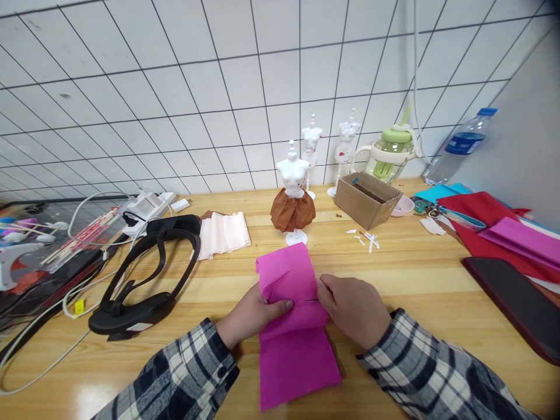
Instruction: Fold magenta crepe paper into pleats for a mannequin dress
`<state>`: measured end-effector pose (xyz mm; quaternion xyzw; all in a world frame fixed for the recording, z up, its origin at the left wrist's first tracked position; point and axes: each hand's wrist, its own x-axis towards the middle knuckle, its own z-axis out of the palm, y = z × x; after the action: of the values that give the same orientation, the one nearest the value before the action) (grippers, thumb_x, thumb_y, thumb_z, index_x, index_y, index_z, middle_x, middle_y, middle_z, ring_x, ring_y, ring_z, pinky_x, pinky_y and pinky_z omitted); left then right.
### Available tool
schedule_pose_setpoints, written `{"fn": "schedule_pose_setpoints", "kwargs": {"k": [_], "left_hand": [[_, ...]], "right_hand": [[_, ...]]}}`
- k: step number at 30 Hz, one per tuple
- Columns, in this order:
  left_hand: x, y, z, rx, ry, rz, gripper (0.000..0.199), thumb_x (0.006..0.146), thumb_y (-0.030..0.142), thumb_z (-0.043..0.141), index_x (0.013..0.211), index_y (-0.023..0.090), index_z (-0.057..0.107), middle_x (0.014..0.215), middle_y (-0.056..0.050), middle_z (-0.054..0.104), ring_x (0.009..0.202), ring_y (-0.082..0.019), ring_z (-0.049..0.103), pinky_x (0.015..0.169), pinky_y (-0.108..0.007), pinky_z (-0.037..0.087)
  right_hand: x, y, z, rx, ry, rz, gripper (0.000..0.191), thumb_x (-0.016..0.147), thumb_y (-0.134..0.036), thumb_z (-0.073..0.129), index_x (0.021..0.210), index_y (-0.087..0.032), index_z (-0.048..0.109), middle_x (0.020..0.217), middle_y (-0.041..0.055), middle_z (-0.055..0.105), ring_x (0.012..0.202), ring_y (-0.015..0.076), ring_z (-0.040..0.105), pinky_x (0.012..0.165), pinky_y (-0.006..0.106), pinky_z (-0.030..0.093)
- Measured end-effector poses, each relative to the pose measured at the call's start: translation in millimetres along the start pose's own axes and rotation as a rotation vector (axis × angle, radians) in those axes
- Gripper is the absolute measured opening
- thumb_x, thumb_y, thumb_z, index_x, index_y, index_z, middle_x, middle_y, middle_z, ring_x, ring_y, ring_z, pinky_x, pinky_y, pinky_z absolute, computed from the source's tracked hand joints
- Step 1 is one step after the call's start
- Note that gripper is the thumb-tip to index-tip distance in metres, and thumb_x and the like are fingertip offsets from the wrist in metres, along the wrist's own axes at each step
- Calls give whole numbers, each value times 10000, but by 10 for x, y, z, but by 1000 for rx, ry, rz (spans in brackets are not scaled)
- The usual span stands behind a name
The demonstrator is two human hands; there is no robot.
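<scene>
Holding one magenta sheet (pixel 297 361), gathered across its middle, its flat end towards the near side: two bare hands, plaid cuffs, near centre of the worktop (pixel 227 373).

Left hand (pixel 258 312): grip closed, thumb laid over the sheet, other fingers hidden behind it at the left edge.

Right hand (pixel 354 306): grip closed, fingers curled, thumb and forefinger pinched at the sheet's right edge. A thin dark line (pixel 308 300) crosses the folds between the hands; whether it is pinched too, cannot tell.

Far centre: one white dress form (pixel 293 173), upright, in a brown skirt (pixel 293 211); behind it, two further forms (pixel 311 143), upright, by the tiled wall (pixel 219 105).

Far right: open carton (pixel 367 201), with white scraps (pixel 370 240) just to its near side; green-lidded jug (pixel 389 153); tilted clear bottle (pixel 459 146) with blue cap.

Right: red cloth (pixel 503 230), a magenta piece (pixel 525 240) on it; dark phone (pixel 516 306), lying flat.

Left: black headset (pixel 149 274), pale pink cloth (pixel 224 233) touching it; white cables (pixel 65 300); white power strip (pixel 151 210).
</scene>
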<state>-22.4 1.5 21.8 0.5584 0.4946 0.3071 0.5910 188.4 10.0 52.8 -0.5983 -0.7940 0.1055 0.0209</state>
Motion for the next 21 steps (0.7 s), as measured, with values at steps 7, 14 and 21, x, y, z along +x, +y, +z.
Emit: {"fn": "schedule_pose_setpoints", "kwargs": {"k": [7,14,21], "left_hand": [[-5,-3,0,-47,1,-15,552,752,409,742,1196,133,566,1241,-116,651,1051,-255,633,920,-381,513],[-9,43,18,-87,-16,-39,575,735,432,755,1197,142,571,1236,-111,656,1041,-249,643,894,-364,525],[7,-13,2,-49,3,-35,519,745,393,750,1167,141,584,1178,-96,679,1009,-239,643,920,-367,512]], "right_hand": [[15,43,27,-32,10,1,337,968,-314,346,772,-239,609,723,18,714,661,203,670,531,299,184],[27,42,4,-60,-14,21,329,978,-328,355,803,-238,620,754,23,723,684,202,677,539,285,234],[20,51,15,-73,6,10,327,976,-340,353,815,-235,617,750,25,724,670,192,674,528,295,195]]}}
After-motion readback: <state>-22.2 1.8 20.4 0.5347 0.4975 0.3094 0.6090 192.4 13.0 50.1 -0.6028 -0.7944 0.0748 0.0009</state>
